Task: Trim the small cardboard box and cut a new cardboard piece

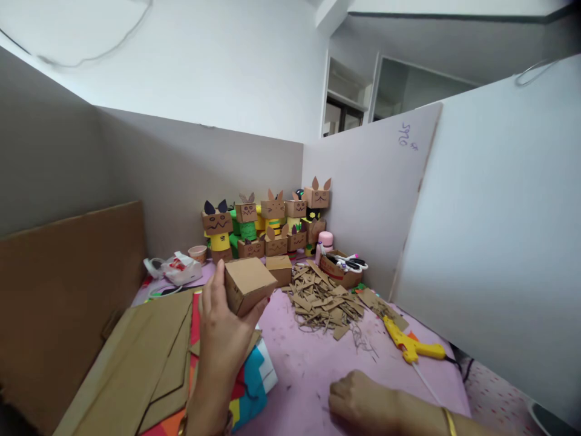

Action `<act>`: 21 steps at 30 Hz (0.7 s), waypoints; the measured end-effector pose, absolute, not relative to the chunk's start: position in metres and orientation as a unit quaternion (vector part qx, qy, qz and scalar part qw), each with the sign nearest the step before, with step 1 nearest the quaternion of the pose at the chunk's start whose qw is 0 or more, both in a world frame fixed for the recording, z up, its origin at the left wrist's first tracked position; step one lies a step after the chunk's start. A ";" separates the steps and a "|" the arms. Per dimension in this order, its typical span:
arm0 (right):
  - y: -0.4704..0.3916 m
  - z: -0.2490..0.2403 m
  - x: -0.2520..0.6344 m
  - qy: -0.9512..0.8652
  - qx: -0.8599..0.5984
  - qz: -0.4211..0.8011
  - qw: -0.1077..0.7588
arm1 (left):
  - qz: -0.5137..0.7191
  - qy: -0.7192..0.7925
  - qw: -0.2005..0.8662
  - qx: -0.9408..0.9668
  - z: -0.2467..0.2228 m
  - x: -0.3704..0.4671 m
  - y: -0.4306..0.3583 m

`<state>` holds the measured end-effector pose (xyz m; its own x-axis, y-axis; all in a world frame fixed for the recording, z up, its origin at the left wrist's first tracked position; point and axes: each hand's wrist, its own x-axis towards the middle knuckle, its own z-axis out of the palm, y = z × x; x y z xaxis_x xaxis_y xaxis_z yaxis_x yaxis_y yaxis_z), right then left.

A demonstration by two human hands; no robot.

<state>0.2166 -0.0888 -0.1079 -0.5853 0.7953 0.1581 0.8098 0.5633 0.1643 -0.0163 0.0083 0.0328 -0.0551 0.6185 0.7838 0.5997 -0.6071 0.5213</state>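
Observation:
My left hand grips a small brown cardboard box, thumb on the near side and fingers along its left face. The box is held tilted above the table, its top face toward me. Low on the pink tablecloth rests my right hand, its fingers curled in; whether anything is inside them is hidden. Behind the held box stands another plain cardboard box. Right of it lies a heap of cardboard scraps. A yellow glue gun lies to the right, beyond my right hand.
Cardboard animal figures stand along the back. An open box holds scissors and pens beside a pink bottle. Flat cardboard sheets cover the left side, near a white plastic bag. Grey partitions enclose the table.

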 end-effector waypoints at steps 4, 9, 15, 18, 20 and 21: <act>-0.052 -0.079 0.222 -0.830 -0.530 -0.134 0.112 | 0.557 0.445 0.011 0.701 0.030 -0.012 0.009; -0.036 -0.077 0.191 -0.870 -0.447 -0.116 0.172 | 0.542 0.459 0.010 0.704 0.028 -0.012 0.008; -0.041 -0.094 0.172 -0.825 -0.500 -0.064 0.255 | 0.516 0.491 -0.007 0.702 0.020 -0.011 0.014; -0.034 -0.093 0.148 -0.860 -0.446 -0.011 0.245 | 0.508 0.485 -0.017 0.712 0.017 -0.006 0.016; -0.032 -0.095 0.128 -0.863 -0.448 0.049 0.227 | 0.498 0.486 -0.024 0.718 0.016 -0.005 0.016; -0.032 -0.097 0.120 -0.866 -0.444 0.066 0.221 | 0.494 0.492 -0.028 0.717 0.017 -0.006 0.015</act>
<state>0.1197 -0.0316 -0.0973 -0.5076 0.7983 0.3242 0.7402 0.5966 -0.3100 -0.0057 0.0154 0.0169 0.0297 0.6772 0.7352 0.7324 -0.5152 0.4451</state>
